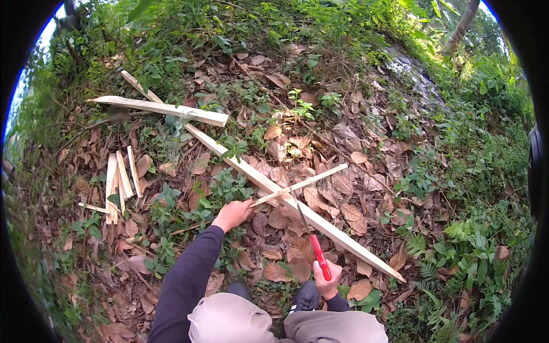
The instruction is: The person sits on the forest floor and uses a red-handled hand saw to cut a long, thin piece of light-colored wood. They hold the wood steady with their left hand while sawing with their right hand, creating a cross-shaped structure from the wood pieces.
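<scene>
My left hand (234, 215) is closed on the near left end of a thin wooden stick (320, 176). That stick lies crosswise over a long, pale wooden beam (337, 235), which runs diagonally along the ground. In my right hand (326, 280) is the red handle of a hand saw (318, 252). Its narrow dark blade points up and away from me, with the tip close to where stick and beam cross. Blade teeth are too small to make out.
A second, thicker piece of wood (166, 109) crosses the beam's far end. Several short cut sticks (116, 186) lie in a pile at the left. Dry brown leaves (277, 271) and green plants cover the sloping ground. My shoes (307, 296) show at the bottom.
</scene>
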### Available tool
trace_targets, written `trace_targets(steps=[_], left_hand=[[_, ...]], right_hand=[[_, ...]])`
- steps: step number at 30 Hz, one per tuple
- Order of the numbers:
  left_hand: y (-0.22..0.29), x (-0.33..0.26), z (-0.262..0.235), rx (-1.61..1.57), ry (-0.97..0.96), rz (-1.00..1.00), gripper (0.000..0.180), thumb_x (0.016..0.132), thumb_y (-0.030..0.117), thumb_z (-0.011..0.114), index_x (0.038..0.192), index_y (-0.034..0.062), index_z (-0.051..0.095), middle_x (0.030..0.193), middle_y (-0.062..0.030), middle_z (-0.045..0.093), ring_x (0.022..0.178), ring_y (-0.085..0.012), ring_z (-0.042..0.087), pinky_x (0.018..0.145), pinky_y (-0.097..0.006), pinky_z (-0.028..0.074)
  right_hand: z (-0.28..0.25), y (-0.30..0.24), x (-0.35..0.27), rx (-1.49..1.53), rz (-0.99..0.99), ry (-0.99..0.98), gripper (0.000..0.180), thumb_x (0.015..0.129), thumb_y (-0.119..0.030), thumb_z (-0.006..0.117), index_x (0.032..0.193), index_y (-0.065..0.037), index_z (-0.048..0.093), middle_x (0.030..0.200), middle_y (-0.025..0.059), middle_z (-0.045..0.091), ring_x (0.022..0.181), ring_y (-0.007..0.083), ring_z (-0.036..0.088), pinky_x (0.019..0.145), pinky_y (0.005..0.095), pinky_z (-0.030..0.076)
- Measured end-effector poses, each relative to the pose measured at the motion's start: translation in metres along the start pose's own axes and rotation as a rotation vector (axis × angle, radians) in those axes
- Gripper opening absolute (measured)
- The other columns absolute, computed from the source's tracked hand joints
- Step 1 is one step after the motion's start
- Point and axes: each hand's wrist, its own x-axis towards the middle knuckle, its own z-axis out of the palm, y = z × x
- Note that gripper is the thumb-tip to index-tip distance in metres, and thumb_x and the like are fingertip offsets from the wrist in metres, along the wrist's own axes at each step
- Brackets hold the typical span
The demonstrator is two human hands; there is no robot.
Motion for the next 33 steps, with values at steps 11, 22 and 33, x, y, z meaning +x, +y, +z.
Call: trace_targets(steps=[11, 22, 33], left_hand=[[0.018, 0.014, -0.002, -0.125, 0.087, -0.219, 0.059, 0.101, 0.055, 0.04, 0.097, 0.0053, 0.072, 0.085, -0.0215, 0.07, 0.084, -0.0412, 0.068, 0.076, -0.05, 0.053], [0.023, 0.028, 0.015, -0.077, -0.035, -0.31, 0.074, 0.095, 0.073, 0.035, 0.104, 0.0106, 0.073, 0.094, -0.0218, 0.071, 0.095, -0.0398, 0.068, 0.084, -0.052, 0.053], [0.03, 0.025, 0.002, -0.123, -0.095, -0.382, 0.078, 0.09, 0.079, 0.037, 0.107, 0.0117, 0.073, 0.108, -0.0221, 0.069, 0.109, -0.0394, 0.063, 0.092, -0.053, 0.05]], right_hand=[[0.007, 0.013, -0.003, 0.014, 0.045, -0.012, 0.03, 0.085, -0.012, 0.07, 0.061, -0.005, 0.051, 0.049, 0.0073, 0.045, 0.04, 0.0234, 0.048, 0.046, 0.0354, 0.035], [0.008, -0.002, 0.004, -0.06, -0.005, -0.049, 0.029, 0.083, -0.011, 0.071, 0.062, -0.005, 0.052, 0.049, 0.008, 0.045, 0.04, 0.0251, 0.049, 0.045, 0.0365, 0.036], [0.01, -0.007, 0.009, -0.05, -0.008, -0.057, 0.028, 0.083, -0.01, 0.071, 0.063, -0.005, 0.052, 0.05, 0.0089, 0.047, 0.041, 0.0267, 0.05, 0.045, 0.0372, 0.035]])
